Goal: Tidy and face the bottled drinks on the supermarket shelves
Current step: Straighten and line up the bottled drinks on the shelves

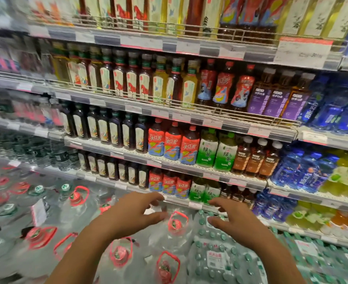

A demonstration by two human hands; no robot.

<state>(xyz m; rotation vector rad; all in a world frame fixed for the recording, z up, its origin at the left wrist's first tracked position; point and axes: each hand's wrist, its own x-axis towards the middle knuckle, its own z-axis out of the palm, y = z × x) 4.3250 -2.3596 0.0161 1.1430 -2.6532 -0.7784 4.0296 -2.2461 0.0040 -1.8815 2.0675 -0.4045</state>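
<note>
Both my hands are out in front of me, low, and neither grip has anything in it. My left hand [135, 210] hangs with fingers spread and loosely bent, thumb apart from them, closing on nothing. My right hand [233, 218] mirrors it, fingers loose and apart, palm down. Between the two, just under my fingertips, stands a big water jug [177, 224] with a red handle ring round its cap; neither hand touches it as far as I can tell.

Just beyond my left fingertips runs the edge of the lowest shelf [179, 199] with its price strip. Right behind that edge, straight ahead of both hands, sit the red-label bottles [169, 186], and just beyond my right fingers the green tea bottles [204, 193], labels facing me. Left of those, ahead of my left hand, a row of dark bottles [115, 171] with pale labels. Beyond my right hand, brown bottles [238, 196], partly hidden by the shelf above.

Higher up, well above my grip, the same red, green and dark rows repeat on the next shelf. Off past my right hand, blue bottles [304, 171] fill the neighbouring bay. Below my right wrist lie wrapped packs of small water bottles [216, 259]; below my left arm, more jugs. The far left is blurred.
</note>
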